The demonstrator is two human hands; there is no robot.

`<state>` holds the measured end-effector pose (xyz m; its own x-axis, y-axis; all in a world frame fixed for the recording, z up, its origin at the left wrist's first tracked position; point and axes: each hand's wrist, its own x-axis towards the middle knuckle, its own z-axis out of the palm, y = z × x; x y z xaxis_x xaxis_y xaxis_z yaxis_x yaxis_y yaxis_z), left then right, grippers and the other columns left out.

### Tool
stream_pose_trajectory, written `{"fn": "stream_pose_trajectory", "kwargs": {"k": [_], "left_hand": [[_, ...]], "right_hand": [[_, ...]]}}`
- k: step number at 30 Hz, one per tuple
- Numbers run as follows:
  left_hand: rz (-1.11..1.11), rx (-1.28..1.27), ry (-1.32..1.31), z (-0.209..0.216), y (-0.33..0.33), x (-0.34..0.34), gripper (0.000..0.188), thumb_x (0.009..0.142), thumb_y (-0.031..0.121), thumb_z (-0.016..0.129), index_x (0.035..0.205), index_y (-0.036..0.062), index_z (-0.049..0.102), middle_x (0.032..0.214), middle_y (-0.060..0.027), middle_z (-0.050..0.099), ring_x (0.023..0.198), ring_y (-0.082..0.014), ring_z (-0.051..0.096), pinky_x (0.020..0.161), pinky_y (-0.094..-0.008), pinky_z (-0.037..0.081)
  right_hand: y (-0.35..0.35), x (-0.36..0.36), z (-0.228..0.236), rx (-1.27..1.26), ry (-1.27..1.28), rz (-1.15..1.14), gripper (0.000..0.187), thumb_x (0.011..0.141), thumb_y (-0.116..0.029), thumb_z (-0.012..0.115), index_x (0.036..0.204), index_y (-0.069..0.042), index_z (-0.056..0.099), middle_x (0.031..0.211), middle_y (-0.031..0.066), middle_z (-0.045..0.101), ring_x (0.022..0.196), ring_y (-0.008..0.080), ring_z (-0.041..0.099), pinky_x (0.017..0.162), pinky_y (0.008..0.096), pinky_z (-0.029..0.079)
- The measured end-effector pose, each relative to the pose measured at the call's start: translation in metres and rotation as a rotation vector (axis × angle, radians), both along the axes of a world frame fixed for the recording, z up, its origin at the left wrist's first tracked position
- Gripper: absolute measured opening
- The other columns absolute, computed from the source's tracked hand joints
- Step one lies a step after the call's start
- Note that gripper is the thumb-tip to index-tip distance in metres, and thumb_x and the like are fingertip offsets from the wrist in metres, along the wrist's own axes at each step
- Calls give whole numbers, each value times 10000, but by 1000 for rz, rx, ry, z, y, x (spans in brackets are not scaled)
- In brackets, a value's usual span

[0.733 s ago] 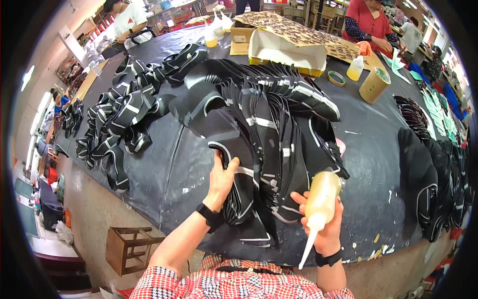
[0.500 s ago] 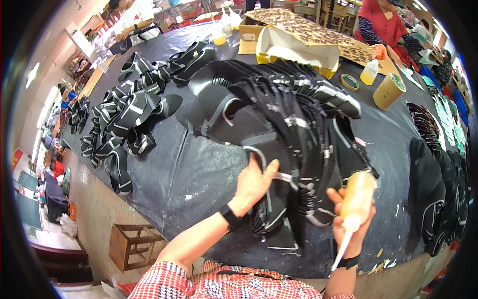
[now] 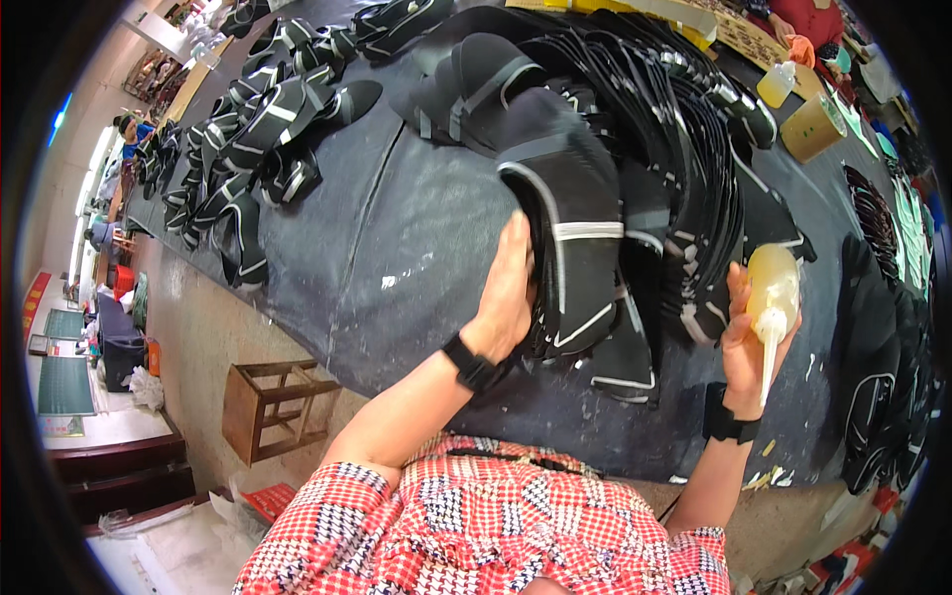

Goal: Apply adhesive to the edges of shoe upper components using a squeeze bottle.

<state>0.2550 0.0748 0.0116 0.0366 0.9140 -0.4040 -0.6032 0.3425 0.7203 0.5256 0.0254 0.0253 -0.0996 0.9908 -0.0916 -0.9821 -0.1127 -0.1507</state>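
Note:
A fanned stack of black fabric pieces (image 3: pixel 585 198) with pale edge strips spreads over the dark table. My left hand (image 3: pixel 508 283) lies along the stack's left edge, its fingers stretched out straight and holding nothing. Closed around a squeeze bottle (image 3: pixel 774 283) of yellowish liquid is my right hand (image 3: pixel 744 347). The bottle's long white nozzle points down toward me. More of the fanned pieces (image 3: pixel 706 198) lie between the front stack and the bottle, their edges overlapping closely.
A heap of black pieces with pale strips (image 3: pixel 268 119) lies at the left. Far right are a cardboard-coloured roll (image 3: pixel 813 129), another bottle (image 3: pixel 776 83) and dark pieces (image 3: pixel 868 367). A wooden stool (image 3: pixel 273 407) stands on the floor at left. A person in red (image 3: pixel 808 20) is beyond.
The view has tipped down, so the table's things sit higher in it. My left hand's thumb has come off the top piece and the hand now rests flat along the stack's side.

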Motion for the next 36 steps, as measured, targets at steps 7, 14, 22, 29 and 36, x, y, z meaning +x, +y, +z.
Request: {"fn": "stream_pose_trajectory", "kwargs": {"k": [7, 14, 22, 29, 36], "left_hand": [[-254, -198, -395, -29, -37, -14, 309, 865, 328, 473, 1070, 98, 503, 1049, -80, 516, 949, -208, 509, 804, -356, 437], [-220, 130, -763, -44, 4, -27, 414, 863, 318, 437, 1132, 5, 471, 1129, -144, 518, 1009, -250, 522, 860, -367, 449], [-201, 170, -429, -49, 5, -97, 262, 840, 156, 483, 1044, -7, 508, 869, -133, 600, 685, -223, 601, 587, -295, 513], [-406, 473, 1466, 58, 22, -208, 674, 762, 67, 486, 1349, 175, 171, 970, -230, 576, 879, -351, 569, 740, -389, 444], [-609, 196, 1248, 23, 8, -254, 903, 707, 495, 600, 1336, 49, 132, 1167, -315, 423, 1103, -391, 432, 931, -370, 334]], "right_hand": [[0, -4, 0, 40, -53, 10, 559, 799, -300, 558, 1203, 31, 358, 1248, 279, 313, 1027, 319, 508, 759, 364, 517], [-8, -11, 8, 33, -125, -6, 520, 810, -305, 537, 1174, 34, 387, 1242, 284, 331, 990, 322, 531, 735, 377, 525], [-29, -31, 36, 82, -289, -15, 580, 823, -350, 506, 1243, 2, 316, 1202, 294, 373, 950, 340, 547, 672, 398, 545], [-47, -69, 39, 77, -188, 54, 533, 847, -355, 458, 1256, -37, 334, 1215, 286, 376, 999, 365, 516, 720, 448, 516], [-52, -160, 44, -69, -321, -15, 532, 833, -388, 471, 1209, -23, 380, 1121, 243, 480, 897, 319, 579, 637, 399, 545]]}}
